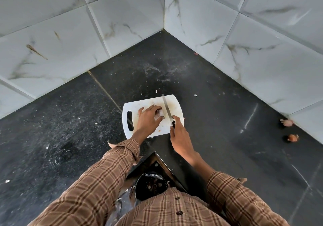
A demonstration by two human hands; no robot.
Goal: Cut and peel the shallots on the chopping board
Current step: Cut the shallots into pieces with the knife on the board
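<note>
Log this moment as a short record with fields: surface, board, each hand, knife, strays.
surface: black stone counter in a tiled corner
board: white chopping board, handle slot on the left
left hand: left hand pressing down on a shallot on the board
right hand: right hand gripping the knife
knife: blade beside the shallot, tip pointing away
strays: shallot peels by the right wall
</note>
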